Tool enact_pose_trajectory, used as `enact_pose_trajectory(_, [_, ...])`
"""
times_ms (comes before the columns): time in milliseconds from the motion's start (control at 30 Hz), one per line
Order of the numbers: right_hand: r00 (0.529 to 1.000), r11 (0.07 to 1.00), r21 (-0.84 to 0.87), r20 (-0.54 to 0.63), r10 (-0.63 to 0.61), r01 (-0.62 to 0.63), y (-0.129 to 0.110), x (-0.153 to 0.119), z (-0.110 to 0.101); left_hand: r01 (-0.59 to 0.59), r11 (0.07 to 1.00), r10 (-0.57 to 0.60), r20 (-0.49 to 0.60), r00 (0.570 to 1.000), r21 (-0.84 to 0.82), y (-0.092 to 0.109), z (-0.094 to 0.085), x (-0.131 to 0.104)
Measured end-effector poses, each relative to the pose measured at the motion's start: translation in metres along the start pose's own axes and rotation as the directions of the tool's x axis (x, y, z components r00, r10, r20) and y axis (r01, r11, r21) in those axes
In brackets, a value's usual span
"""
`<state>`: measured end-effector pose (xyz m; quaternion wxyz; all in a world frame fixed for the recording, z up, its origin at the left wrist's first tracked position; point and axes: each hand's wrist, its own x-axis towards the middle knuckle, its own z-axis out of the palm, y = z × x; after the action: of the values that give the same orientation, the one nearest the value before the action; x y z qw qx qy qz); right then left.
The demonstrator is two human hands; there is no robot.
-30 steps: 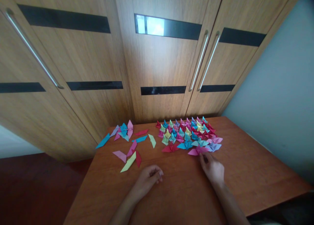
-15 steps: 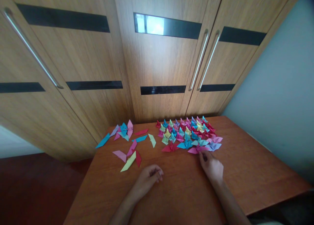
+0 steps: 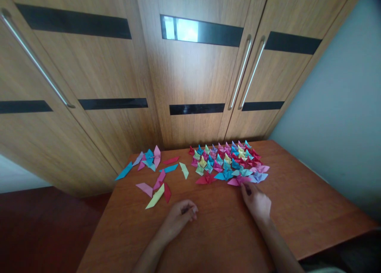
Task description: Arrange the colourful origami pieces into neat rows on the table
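Note:
My right hand (image 3: 256,201) is at the front edge of a packed group of folded paper cranes, thumb and forefinger pinched at the near side of a magenta paper crane (image 3: 238,181). Close beside that one sit a lavender crane (image 3: 258,177) and a blue crane (image 3: 224,175), with a red crane (image 3: 205,179) farther left. My left hand (image 3: 182,215) rests on the table, fingers curled in, with nothing visible in them. Rows of small upright cranes (image 3: 228,158) in many colours stand behind.
On the left of the wooden table (image 3: 214,229) lie flat folded paper pieces, among them a yellow one (image 3: 155,197), a red one (image 3: 167,192) and a blue one (image 3: 124,171). Wardrobe doors (image 3: 190,74) with metal handles rise behind the table. A pale wall (image 3: 333,126) borders the right.

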<state>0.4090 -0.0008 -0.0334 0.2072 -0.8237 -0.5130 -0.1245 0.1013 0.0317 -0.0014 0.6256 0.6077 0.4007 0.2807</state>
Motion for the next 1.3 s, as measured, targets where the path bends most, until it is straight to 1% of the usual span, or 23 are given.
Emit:
enact_pose_trajectory(200, [0.998, 0.999, 0.028, -0.061, 0.027, -0.025, 0.001, -0.003, -0.003, 0.013, 0.999, -0.014, 0.019, 1.000, 0.043, 0.003, -0.001, 0.000])
enact_pose_trajectory(300, [0.996, 0.989, 0.144, -0.081, -0.026, 0.037, -0.005, -0.006, -0.006, 0.014, 0.999, -0.014, 0.015, 1.000, 0.036, 0.002, 0.001, 0.000])
enact_pose_trajectory(367, [0.993, 0.950, 0.288, -0.066, -0.103, 0.118, -0.017, -0.008, -0.009, 0.006, 1.000, -0.006, -0.010, 1.000, 0.026, 0.003, 0.002, 0.001])
enact_pose_trajectory(400, [0.988, 0.916, 0.371, -0.046, -0.146, 0.153, -0.027, -0.010, -0.011, -0.005, 1.000, 0.006, -0.030, 1.000, 0.025, 0.004, 0.002, 0.001])
enact_pose_trajectory(467, [0.973, 0.828, 0.527, 0.013, -0.232, 0.191, -0.050, -0.014, -0.014, -0.040, 0.998, 0.045, -0.091, 0.995, 0.054, 0.008, -0.002, 0.004])
enact_pose_trajectory(500, [0.960, 0.789, 0.582, 0.050, -0.274, 0.195, -0.063, -0.016, -0.015, -0.064, 0.994, 0.075, -0.127, 0.989, 0.090, 0.011, -0.006, 0.006])
enact_pose_trajectory(567, [0.935, 0.733, 0.655, 0.113, -0.335, 0.183, -0.090, -0.022, -0.016, -0.107, 0.970, 0.153, -0.205, 0.967, 0.217, 0.019, -0.022, 0.012])
enact_pose_trajectory(633, [0.908, 0.697, 0.699, 0.174, -0.382, 0.160, -0.111, -0.028, -0.014, -0.108, 0.906, 0.242, -0.292, 0.925, 0.409, 0.026, -0.047, 0.020])
enact_pose_trajectory(700, [0.889, 0.674, 0.726, 0.209, -0.408, 0.139, -0.124, -0.035, -0.011, -0.009, 0.795, 0.316, -0.402, 0.859, 0.607, 0.031, -0.078, 0.029])
enact_pose_trajectory(767, [0.876, 0.663, 0.736, 0.224, -0.427, 0.135, -0.130, -0.040, -0.007, 0.068, 0.764, 0.329, -0.478, 0.815, 0.641, 0.034, -0.111, 0.038])
enact_pose_trajectory(833, [0.866, 0.661, 0.737, 0.233, -0.443, 0.139, -0.132, -0.043, -0.005, 0.149, 0.736, 0.333, -0.544, 0.770, 0.661, 0.035, -0.140, 0.045])
enact_pose_trajectory(900, [0.860, 0.656, 0.742, 0.239, -0.452, 0.139, -0.131, -0.044, -0.004, 0.216, 0.706, 0.336, -0.587, 0.736, 0.675, 0.034, -0.161, 0.052])
enact_pose_trajectory(933, [0.858, 0.653, 0.745, 0.241, -0.454, 0.136, -0.130, -0.044, -0.004, 0.243, 0.692, 0.337, -0.601, 0.725, 0.680, 0.033, -0.167, 0.056])
enact_pose_trajectory(967, [0.857, 0.652, 0.746, 0.243, -0.454, 0.134, -0.130, -0.044, -0.004, 0.263, 0.679, 0.337, -0.609, 0.718, 0.685, 0.032, -0.171, 0.059])
enact_pose_trajectory(1033, [0.854, 0.659, 0.740, 0.250, -0.456, 0.135, -0.130, -0.044, -0.005, 0.282, 0.659, 0.339, -0.610, 0.716, 0.697, 0.031, -0.170, 0.066])
enact_pose_trajectory(1200, [0.854, 0.680, 0.720, 0.259, -0.451, 0.141, -0.131, -0.044, -0.005, 0.270, 0.654, 0.350, -0.599, 0.720, 0.707, 0.031, -0.153, 0.088])
enact_pose_trajectory(1300, [0.857, 0.677, 0.723, 0.254, -0.448, 0.139, -0.131, -0.044, -0.004, 0.270, 0.666, 0.341, -0.606, 0.719, 0.695, 0.032, -0.149, 0.101])
